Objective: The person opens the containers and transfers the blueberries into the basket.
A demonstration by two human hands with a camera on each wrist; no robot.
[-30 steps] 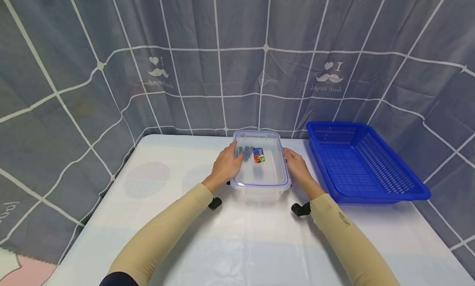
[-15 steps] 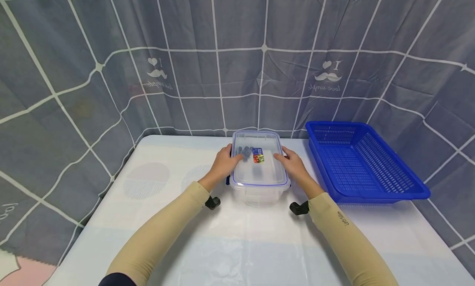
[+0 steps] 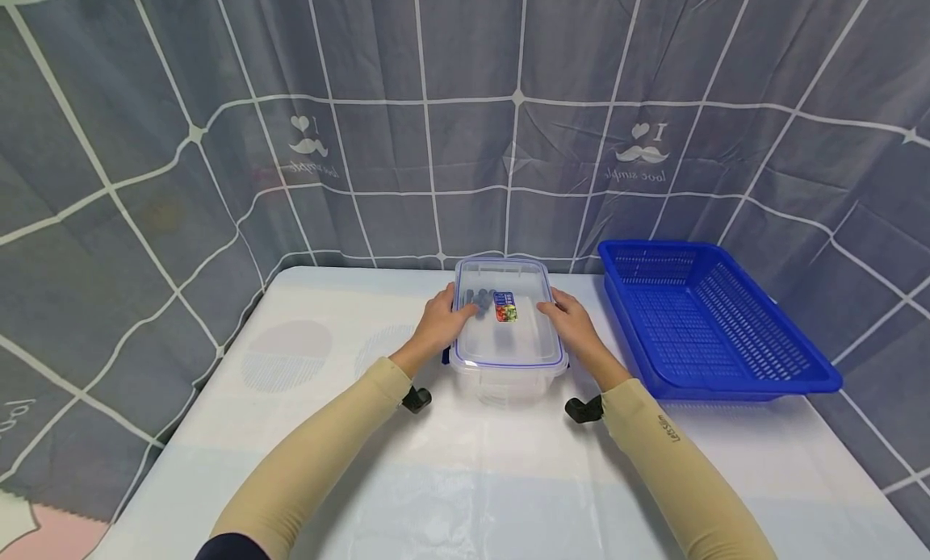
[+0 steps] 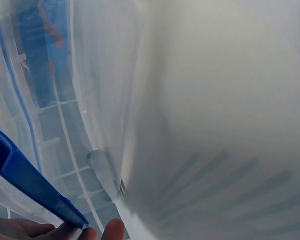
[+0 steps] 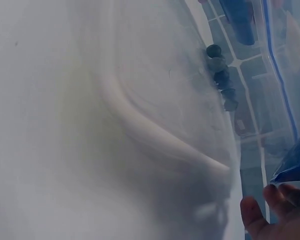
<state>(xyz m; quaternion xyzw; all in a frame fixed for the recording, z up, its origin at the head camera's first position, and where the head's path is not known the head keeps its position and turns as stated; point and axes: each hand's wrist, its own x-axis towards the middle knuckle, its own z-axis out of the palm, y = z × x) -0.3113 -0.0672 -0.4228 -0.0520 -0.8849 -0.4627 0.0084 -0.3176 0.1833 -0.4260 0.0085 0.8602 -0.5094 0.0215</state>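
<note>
A clear plastic food container (image 3: 508, 346) with a blue-edged lid stands on the table in the head view. Several dark, round, berry-sized pieces (image 5: 221, 75) lie inside it, at the far left in the head view. My left hand (image 3: 438, 322) holds its left side, thumb on the lid's edge. From the opposite side my right hand (image 3: 579, 326) holds it likewise. A blue latch (image 4: 32, 182) sticks outward from the side in the left wrist view, fingers touching it. The right wrist view shows another blue latch (image 5: 296, 160) tilted out above my fingertips. Part of each hand is hidden by the container.
To the right stands a blue perforated plastic basket (image 3: 734, 389). A white patterned cloth (image 3: 465, 487) covers the table. Behind and at the sides hangs a grey curtain (image 3: 465, 140) with white grid lines. The lid bears a colourful label (image 3: 505, 307).
My right thumb has come from the container's side onto the lid's edge. My left hand has shifted slightly outward, and a blue latch shows more beneath it. The container stays in place.
</note>
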